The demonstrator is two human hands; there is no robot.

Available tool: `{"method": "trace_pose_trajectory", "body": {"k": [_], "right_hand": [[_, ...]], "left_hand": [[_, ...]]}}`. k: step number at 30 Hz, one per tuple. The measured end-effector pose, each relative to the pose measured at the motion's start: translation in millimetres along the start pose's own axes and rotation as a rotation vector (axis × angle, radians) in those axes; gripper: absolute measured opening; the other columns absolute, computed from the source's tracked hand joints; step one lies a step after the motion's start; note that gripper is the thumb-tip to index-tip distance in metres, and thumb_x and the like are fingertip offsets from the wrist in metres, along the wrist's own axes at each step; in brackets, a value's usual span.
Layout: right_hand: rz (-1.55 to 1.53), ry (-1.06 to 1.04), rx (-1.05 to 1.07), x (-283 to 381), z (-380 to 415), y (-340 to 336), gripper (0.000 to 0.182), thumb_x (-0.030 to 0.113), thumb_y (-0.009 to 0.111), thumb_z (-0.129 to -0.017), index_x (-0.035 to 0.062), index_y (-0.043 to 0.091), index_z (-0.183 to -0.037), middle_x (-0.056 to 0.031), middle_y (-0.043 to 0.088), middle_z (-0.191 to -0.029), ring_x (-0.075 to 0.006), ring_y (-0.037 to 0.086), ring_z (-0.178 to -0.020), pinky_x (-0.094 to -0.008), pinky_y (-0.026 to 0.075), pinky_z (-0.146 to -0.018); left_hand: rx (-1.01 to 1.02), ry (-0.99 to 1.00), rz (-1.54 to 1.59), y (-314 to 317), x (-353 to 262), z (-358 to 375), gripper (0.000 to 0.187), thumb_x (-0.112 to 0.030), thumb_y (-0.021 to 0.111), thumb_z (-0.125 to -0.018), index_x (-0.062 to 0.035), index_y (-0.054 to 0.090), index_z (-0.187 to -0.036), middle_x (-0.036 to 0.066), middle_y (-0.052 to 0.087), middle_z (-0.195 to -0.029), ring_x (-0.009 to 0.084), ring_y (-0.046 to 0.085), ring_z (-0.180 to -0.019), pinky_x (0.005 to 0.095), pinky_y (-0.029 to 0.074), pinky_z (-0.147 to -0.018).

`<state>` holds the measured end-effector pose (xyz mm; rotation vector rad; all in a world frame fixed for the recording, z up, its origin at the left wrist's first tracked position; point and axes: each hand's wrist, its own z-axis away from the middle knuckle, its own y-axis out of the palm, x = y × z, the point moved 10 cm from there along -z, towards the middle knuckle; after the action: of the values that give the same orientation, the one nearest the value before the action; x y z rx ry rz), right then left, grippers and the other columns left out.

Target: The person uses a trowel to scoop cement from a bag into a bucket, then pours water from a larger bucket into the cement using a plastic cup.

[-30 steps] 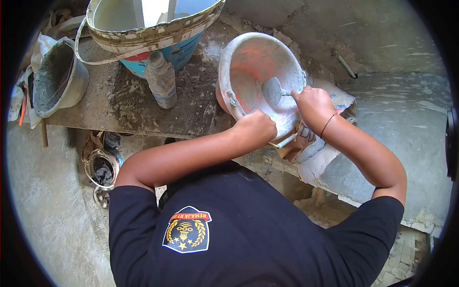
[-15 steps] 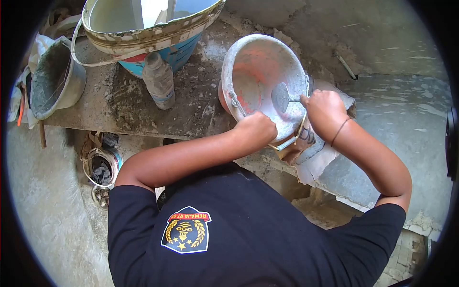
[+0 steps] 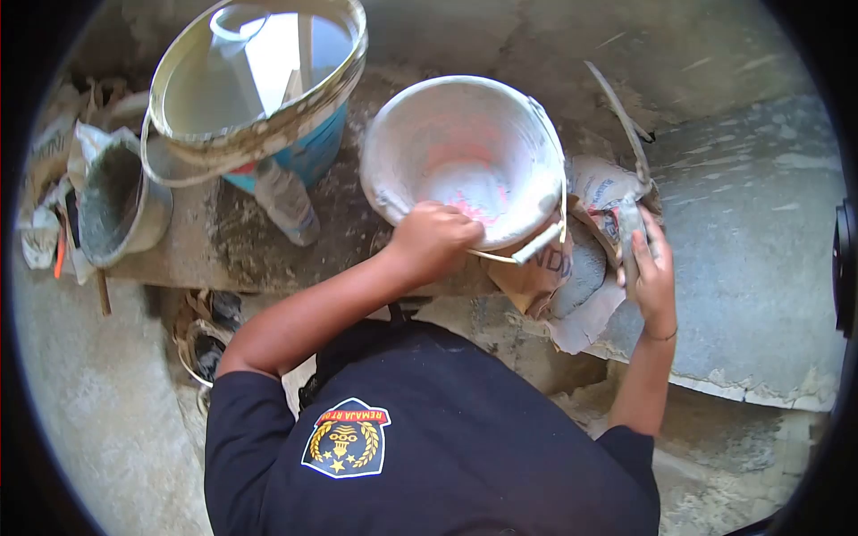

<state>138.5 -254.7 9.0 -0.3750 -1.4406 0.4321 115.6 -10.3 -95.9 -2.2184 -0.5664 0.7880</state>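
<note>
My left hand (image 3: 433,239) is closed on the near rim of a pale, cement-coated bucket (image 3: 523,134), which leans toward me; its inside shows reddish patches. The bucket's wire handle hangs over the right and near side. My right hand (image 3: 656,277) is wrapped around the handle of a trowel (image 3: 633,237), right of the bucket. The trowel's blade is turned edge-on and points up and away. Close to that hand lies a torn paper cement bag (image 3: 603,183), with grey powder (image 3: 583,277) showing in its opening.
A large bucket of water (image 3: 201,98) stands at the upper left, with a plastic bottle (image 3: 286,205) against it. Farther left is a grey-crusted bucket (image 3: 125,205). The ledge (image 3: 340,241) ends at a rough front edge, with debris below it.
My right hand has brought the trowel out of the bucket and over to the cement bag. The bucket has shifted left and turned, still held by my left hand. The view has shifted too.
</note>
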Motion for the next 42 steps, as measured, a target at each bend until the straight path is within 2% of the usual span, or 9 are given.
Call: {"method": "trace_pose_trajectory", "body": {"k": [10,17,21,23,26,30,35,38,42], "right_hand": [[-0.531,-0.097,-0.240,-50,9,-67,0.051,0.032,0.056,-0.098,0.0012,0.041,-0.136,-0.0092,0.057,-0.079,-0.0146,0.052,-0.047,-0.0258,0.043,-0.042],[-0.554,-0.235,-0.380,-39,-14,-138,0.040,0.030,0.051,-0.100,0.0007,0.049,-0.127,-0.0069,0.057,-0.078,-0.0138,0.053,-0.047,-0.0273,0.044,-0.041],[-0.202,0.143,0.092,-83,-43,-70,0.048,0.026,0.058,-0.097,0.0058,0.043,-0.138,-0.0073,0.059,-0.079,-0.0141,0.053,-0.047,-0.0271,0.044,-0.042],[-0.310,0.179,-0.059,-79,-46,-102,0.044,0.030,0.054,-0.099,0.0069,0.046,-0.135,-0.0073,0.056,-0.078,-0.0146,0.052,-0.047,-0.0279,0.044,-0.041],[-0.626,-0.193,-0.189,-33,-58,-151,0.039,0.029,0.044,-0.101,0.0084,0.046,-0.135,-0.0080,0.057,-0.077,-0.0151,0.052,-0.045,-0.0270,0.043,-0.042],[-0.419,0.131,-0.020,-80,-73,-124,0.038,0.030,0.045,-0.101,0.0074,0.047,-0.131,-0.0076,0.057,-0.077,-0.0140,0.051,-0.045,-0.0261,0.043,-0.041],[-0.931,-0.277,0.065,-39,-86,-149,0.045,0.041,0.041,-0.101,0.0069,0.047,-0.129,-0.0087,0.056,-0.080,-0.0137,0.053,-0.051,-0.0252,0.044,-0.039],[-0.617,0.343,0.190,-99,-78,-93,0.042,0.036,0.043,-0.101,0.0088,0.045,-0.133,-0.0103,0.057,-0.081,-0.0165,0.054,-0.052,-0.0255,0.045,-0.040],[-0.703,0.219,0.168,-92,-64,-96,0.047,0.041,0.033,-0.104,0.0196,0.032,-0.146,-0.0077,0.051,-0.073,-0.0146,0.047,-0.043,-0.0268,0.044,-0.039]], "left_hand": [[-0.546,0.128,0.283,-42,24,-66,0.015,-0.003,0.073,-0.057,-0.0054,0.063,-0.068,0.008,0.060,-0.059,0.0250,0.061,-0.053,0.0331,0.044,-0.050],[-0.498,0.053,0.284,4,27,-97,0.015,-0.002,0.072,-0.059,-0.0034,0.058,-0.064,0.010,0.055,-0.056,0.0270,0.055,-0.048,0.0336,0.043,-0.049],[-0.563,0.087,0.307,7,14,-110,0.037,-0.010,0.085,-0.067,-0.0062,0.049,-0.059,0.008,0.043,-0.051,0.0250,0.045,-0.042,0.0342,0.034,-0.044],[-0.535,0.091,0.305,16,21,-112,0.035,-0.010,0.084,-0.068,-0.0058,0.051,-0.060,0.008,0.044,-0.051,0.0256,0.046,-0.043,0.0344,0.035,-0.044],[-0.598,0.032,0.330,16,30,-114,0.032,-0.010,0.082,-0.071,-0.0046,0.052,-0.062,0.009,0.046,-0.054,0.0263,0.047,-0.044,0.0352,0.036,-0.045],[-0.599,0.021,0.328,20,32,-122,0.033,-0.011,0.082,-0.071,-0.0048,0.051,-0.062,0.009,0.045,-0.054,0.0257,0.046,-0.044,0.0349,0.035,-0.045],[-0.588,0.014,0.323,21,35,-126,0.022,0.000,0.072,-0.063,-0.0050,0.051,-0.059,0.010,0.046,-0.052,0.0260,0.049,-0.044,0.0345,0.037,-0.045],[-0.576,0.077,0.278,24,24,-132,0.014,-0.003,0.074,-0.064,-0.0052,0.061,-0.064,0.009,0.053,-0.054,0.0253,0.054,-0.046,0.0342,0.040,-0.046],[-0.555,0.147,0.233,32,20,-122,0.011,-0.006,0.073,-0.062,-0.0075,0.065,-0.069,0.007,0.059,-0.058,0.0234,0.059,-0.050,0.0340,0.044,-0.048]]}}
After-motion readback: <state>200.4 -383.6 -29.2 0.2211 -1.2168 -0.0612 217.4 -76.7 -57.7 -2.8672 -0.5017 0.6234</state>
